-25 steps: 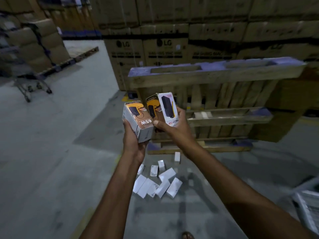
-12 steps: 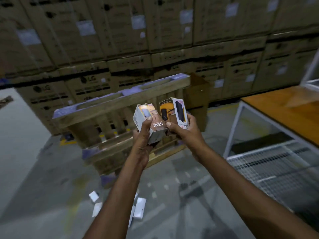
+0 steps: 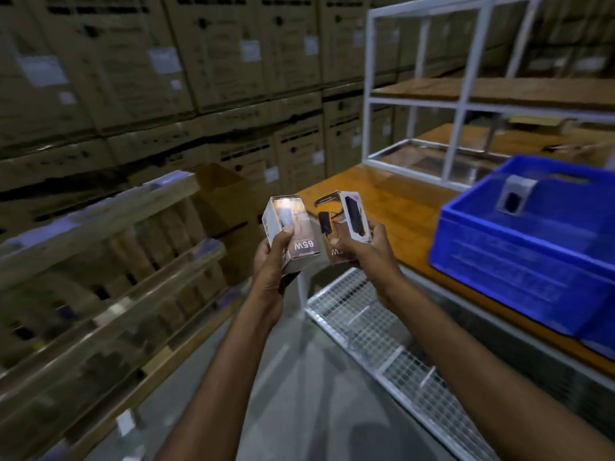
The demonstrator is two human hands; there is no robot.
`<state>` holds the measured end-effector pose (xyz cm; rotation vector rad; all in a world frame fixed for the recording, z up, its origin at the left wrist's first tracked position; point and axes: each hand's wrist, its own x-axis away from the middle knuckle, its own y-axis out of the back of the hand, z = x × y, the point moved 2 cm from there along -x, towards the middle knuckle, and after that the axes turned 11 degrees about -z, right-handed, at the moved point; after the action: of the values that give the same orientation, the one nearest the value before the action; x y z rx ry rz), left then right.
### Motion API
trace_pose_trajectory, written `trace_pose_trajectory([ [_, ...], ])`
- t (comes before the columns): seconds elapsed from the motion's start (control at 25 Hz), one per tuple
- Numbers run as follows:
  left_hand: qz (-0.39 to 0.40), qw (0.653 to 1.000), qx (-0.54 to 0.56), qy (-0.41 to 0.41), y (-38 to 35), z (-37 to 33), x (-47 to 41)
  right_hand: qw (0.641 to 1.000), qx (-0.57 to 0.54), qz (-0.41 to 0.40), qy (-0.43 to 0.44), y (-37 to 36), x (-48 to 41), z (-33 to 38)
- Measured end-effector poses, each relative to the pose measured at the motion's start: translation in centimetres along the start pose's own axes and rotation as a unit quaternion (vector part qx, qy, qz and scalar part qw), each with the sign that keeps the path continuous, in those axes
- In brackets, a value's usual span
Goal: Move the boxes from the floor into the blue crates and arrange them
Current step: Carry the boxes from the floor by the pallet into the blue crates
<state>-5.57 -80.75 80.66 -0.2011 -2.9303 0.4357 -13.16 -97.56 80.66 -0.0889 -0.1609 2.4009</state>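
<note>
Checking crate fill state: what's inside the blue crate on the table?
One small box shows inside the blue crate, leaning against its far wall. The near wall hides the crate's floor, so anything lower down cannot be seen.

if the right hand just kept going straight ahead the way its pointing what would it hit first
Probably the orange tabletop. The right hand, holding a box, points forward and up over the table's near corner, left of the blue crate. Depth is unclear; it might pass above the wood toward the white rack.
</note>
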Motion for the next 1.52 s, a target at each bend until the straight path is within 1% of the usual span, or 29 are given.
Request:
trace_pose_trajectory([
  [0.2,0.081,0.997,-0.005,-0.004,-13.7,3.6,2.2,0.997,0.016,-0.075,0.021,13.4,-3.6,3.0],
  [0.32,0.129,0.991,-0.016,-0.029,-20.5,5.2,3.1,0.989,-0.003,-0.145,0.036,19.9,-5.2,4.8],
  [0.52,0.209,0.976,-0.027,-0.059,-30.2,6.4,3.1,0.966,-0.002,-0.25,0.065,27.8,-7.2,6.5],
  [0.68,0.268,0.962,-0.022,-0.048,-36.6,7.2,2.0,0.943,0.046,-0.322,0.072,31.4,-9.0,6.8],
  [0.84,0.301,0.946,-0.089,-0.08,-40.8,8.5,0.8,0.917,0.08,-0.389,0.044,33.7,-10.7,6.8],
  [1.0,0.313,0.943,-0.109,-0.024,-43.9,10.5,-0.3,0.884,0.109,-0.455,0.007,35.6,-13.4,5.1],
  [1.08,0.322,0.939,-0.123,0.008,-45.0,11.9,-0.6,0.871,0.117,-0.477,-0.016,38.5,-15.9,2.3],
  [1.16,0.316,0.939,-0.133,0.028,-45.6,13.0,-0.9,0.865,0.11,-0.488,-0.022,39.3,-17.0,1.6],
  [1.32,0.307,0.937,-0.16,0.044,-47.0,14.0,-1.9,0.854,0.146,-0.496,-0.053,36.2,-15.4,5.0],
  [1.4,0.305,0.936,-0.172,0.036,-47.4,14.2,-2.4,0.852,0.157,-0.496,-0.062,36.6,-15.8,5.0],
  [1.52,0.302,0.94,-0.161,0.004,-47.5,13.9,-3.1,0.852,0.159,-0.497,-0.038,36.7,-16.3,5.2],
])
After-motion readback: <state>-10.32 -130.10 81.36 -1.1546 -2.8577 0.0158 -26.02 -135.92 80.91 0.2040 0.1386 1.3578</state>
